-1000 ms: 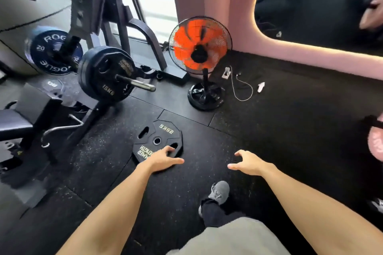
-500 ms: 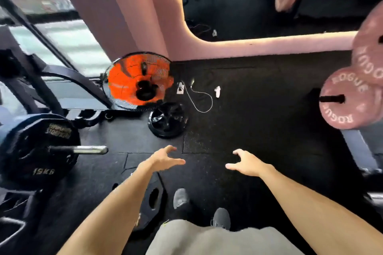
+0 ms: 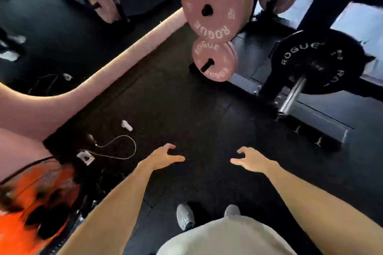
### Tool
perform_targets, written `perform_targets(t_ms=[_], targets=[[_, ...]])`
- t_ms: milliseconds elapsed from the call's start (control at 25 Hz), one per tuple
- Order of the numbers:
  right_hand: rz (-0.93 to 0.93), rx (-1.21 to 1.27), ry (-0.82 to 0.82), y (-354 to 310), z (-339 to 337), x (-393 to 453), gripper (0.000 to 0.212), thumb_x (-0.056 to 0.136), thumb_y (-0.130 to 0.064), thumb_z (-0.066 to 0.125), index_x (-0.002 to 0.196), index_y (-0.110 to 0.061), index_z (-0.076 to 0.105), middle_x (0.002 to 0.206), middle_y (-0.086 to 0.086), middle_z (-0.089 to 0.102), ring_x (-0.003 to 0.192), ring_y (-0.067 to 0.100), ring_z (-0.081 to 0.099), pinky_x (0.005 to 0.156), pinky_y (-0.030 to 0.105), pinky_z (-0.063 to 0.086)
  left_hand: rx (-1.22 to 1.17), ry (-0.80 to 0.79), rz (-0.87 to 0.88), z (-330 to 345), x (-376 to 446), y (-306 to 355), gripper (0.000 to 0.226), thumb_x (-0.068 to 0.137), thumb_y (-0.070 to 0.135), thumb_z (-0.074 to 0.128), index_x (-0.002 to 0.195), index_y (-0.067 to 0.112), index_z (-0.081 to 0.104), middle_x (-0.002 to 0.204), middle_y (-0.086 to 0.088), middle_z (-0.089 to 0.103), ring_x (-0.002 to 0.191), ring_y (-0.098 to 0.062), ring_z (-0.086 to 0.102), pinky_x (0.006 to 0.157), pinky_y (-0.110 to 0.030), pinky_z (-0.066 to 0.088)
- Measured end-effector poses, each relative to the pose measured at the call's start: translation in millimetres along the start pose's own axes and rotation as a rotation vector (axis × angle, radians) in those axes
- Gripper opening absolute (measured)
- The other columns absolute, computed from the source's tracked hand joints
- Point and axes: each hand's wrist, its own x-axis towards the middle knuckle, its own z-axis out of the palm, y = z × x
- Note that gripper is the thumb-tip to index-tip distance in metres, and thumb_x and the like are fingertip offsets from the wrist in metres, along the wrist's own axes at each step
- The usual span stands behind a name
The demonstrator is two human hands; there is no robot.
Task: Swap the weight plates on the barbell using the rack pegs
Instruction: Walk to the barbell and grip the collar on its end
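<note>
A large pink Rogue plate [image 3: 213, 4] marked 10 hangs upright on a rack peg [image 3: 207, 9], with a smaller pink Rogue plate [image 3: 213, 61] on a second black peg [image 3: 206, 65] just below it. To their right, a black Rogue plate [image 3: 319, 62] sits loaded on the barbell [image 3: 292, 95], whose bare steel sleeve end juts out toward the floor mat.

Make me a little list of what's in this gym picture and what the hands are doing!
left hand: held out over the floor, fingers loosely curled, holding nothing
right hand: same, holding nothing
big pink plate: on an upper rack peg
small pink plate: on the peg below it
black plate: on the barbell, at right
fan: orange, blurry, bottom left
cable: white, on the floor
</note>
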Motion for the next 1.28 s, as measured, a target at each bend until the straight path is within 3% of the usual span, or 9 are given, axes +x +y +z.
perform_targets(t_ms=[160,280,360,520,760,960,1080,1280], targets=[[0.194,0.192,0.047,59,16,-40,0.07,0.09,-0.052,0.061,0.145,-0.014,0.04,0.147,0.006,0.041,0.121,0.021,0.053,0.095,0.031,0.041,0.161,-0.176,0.056,17,40,48,0.084,0.077,0.066,0.07,0.145,0.028,0.04,0.152,-0.003,0.039,0.138,-0.023,0.039,0.104,-0.037,0.04],[0.291,0.309,0.075,99,28,-67,0.067,0.09,-0.049,0.062,0.141,-0.011,0.042,0.141,0.008,0.046,0.107,0.017,0.054,0.09,0.029,0.042,0.24,-0.259,0.088,45,53,77,0.084,0.075,0.065,0.072,0.144,0.028,0.041,0.151,-0.002,0.04,0.137,-0.022,0.04,0.105,-0.037,0.04],[0.34,0.371,0.099,118,32,-78,0.067,0.089,-0.049,0.064,0.14,-0.011,0.044,0.135,0.007,0.05,0.103,0.016,0.056,0.086,0.027,0.044,0.277,-0.277,0.117,57,58,99,0.085,0.074,0.066,0.073,0.143,0.029,0.042,0.151,-0.001,0.041,0.137,-0.021,0.04,0.108,-0.037,0.039],[0.35,0.423,0.148,143,9,-82,0.07,0.087,-0.052,0.064,0.143,-0.016,0.041,0.144,0.004,0.044,0.12,0.019,0.053,0.093,0.029,0.046,0.301,-0.213,0.195,65,67,162,0.083,0.075,0.063,0.073,0.143,0.028,0.042,0.149,0.0,0.044,0.136,-0.02,0.042,0.105,-0.035,0.038],[0.245,0.453,0.433,137,-94,-83,0.067,0.088,-0.049,0.065,0.144,-0.021,0.041,0.146,0.007,0.046,0.13,0.022,0.047,0.102,0.032,0.037,0.367,-0.078,0.43,27,83,270,0.081,0.076,0.059,0.076,0.143,0.028,0.043,0.147,-0.005,0.046,0.135,-0.022,0.044,0.109,-0.04,0.04],[0.145,0.395,0.714,129,-212,-71,0.07,0.085,-0.053,0.066,0.144,-0.025,0.042,0.149,0.005,0.043,0.134,0.023,0.043,0.107,0.036,0.035,0.329,0.045,0.712,-5,102,379,0.077,0.077,0.057,0.076,0.141,0.027,0.046,0.141,-0.005,0.051,0.128,-0.019,0.049,0.103,-0.03,0.039],[0.099,0.389,0.805,138,-289,-50,0.07,0.084,-0.053,0.067,0.144,-0.026,0.042,0.144,0.004,0.047,0.123,0.02,0.05,0.1,0.03,0.035,0.271,0.103,0.796,-21,125,449,0.074,0.077,0.058,0.075,0.138,0.029,0.047,0.137,-0.005,0.052,0.12,-0.018,0.05,0.097,-0.03,0.04],[0.032,0.39,0.905,165,-407,2,0.068,0.084,-0.05,0.068,0.142,-0.027,0.043,0.139,0.004,0.052,0.125,0.022,0.05,0.096,0.03,0.035,0.146,0.216,0.855,-41,179,553,0.063,0.08,0.056,0.073,0.134,0.031,0.052,0.125,-0.002,0.058,0.104,-0.013,0.058,0.086,-0.022,0.044]])
